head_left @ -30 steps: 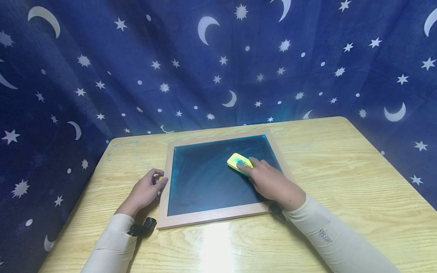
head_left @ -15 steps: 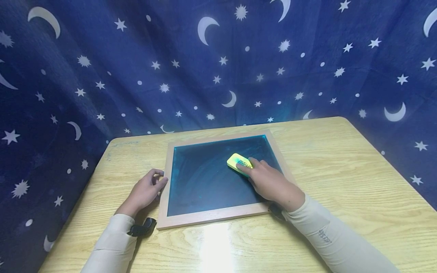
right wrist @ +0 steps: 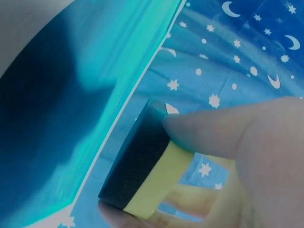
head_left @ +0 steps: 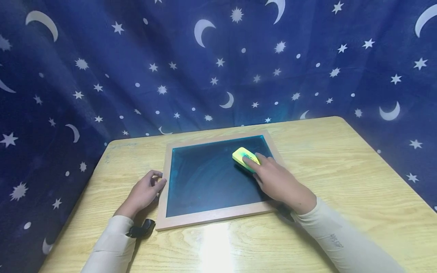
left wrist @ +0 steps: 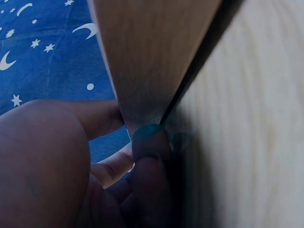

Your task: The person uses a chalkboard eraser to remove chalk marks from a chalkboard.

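Observation:
A small chalkboard point(head_left: 201, 182) with a pale wooden frame lies on the table; faint teal smears cross its dark surface. My right hand point(head_left: 281, 184) grips a yellow board eraser point(head_left: 241, 152) over the board's right half. In the right wrist view, the eraser point(right wrist: 137, 161) shows its dark felt side tilted toward the board, with a gap between them. At the frame's left edge, my left hand point(head_left: 142, 193) holds the board with curled fingers and thumb. The left wrist view shows a teal-dusted fingertip point(left wrist: 151, 135) right at the frame's lower edge.
The light wood-grain table point(head_left: 341, 170) extends around the board, widest to the right. A dark blue curtain point(head_left: 184, 68) with white moons and stars hangs behind and along the sides. Teal marks point(head_left: 119, 147) show near the table's far left corner. A black wrist strap point(head_left: 141, 228) sits beside the left sleeve.
My right hand has shifted right with the eraser, which now tilts up off the board. The left hand stays at the frame's edge. The head view has turned slightly.

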### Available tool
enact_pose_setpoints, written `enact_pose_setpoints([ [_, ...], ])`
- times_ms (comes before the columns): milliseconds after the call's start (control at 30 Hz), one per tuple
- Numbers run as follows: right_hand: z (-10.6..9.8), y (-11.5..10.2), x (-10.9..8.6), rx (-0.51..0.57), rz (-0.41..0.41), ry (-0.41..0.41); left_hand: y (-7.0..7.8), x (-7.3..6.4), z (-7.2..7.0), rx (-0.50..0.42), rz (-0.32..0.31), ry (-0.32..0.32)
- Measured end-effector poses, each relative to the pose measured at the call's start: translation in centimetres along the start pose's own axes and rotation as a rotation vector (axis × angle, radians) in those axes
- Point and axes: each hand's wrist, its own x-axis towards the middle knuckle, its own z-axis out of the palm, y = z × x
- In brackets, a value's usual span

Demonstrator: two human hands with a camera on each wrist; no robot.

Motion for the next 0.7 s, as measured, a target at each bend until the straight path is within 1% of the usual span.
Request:
enact_pose_setpoints([
  [167,-0.8,1.5,-0.9,-0.009,0.035,0.006,-0.2,-0.1,0.0,0.015,0.006,0.001],
  [400,-1.3,4.0,-2.1,-0.043,0.045,0.048,-0.4,-0.2,0.0,0.016,0.002,-0.008],
  [567,-1.4,5.6,-2.6,-0.038,0.110,0.022,-0.1,-0.4,0.0,0.006,0.002,-0.012],
  [700,-1.8,6.7,-2.9,-0.026,0.143,0.032,0.1,-0.3,0.0,0.005,0.013,-0.007],
])
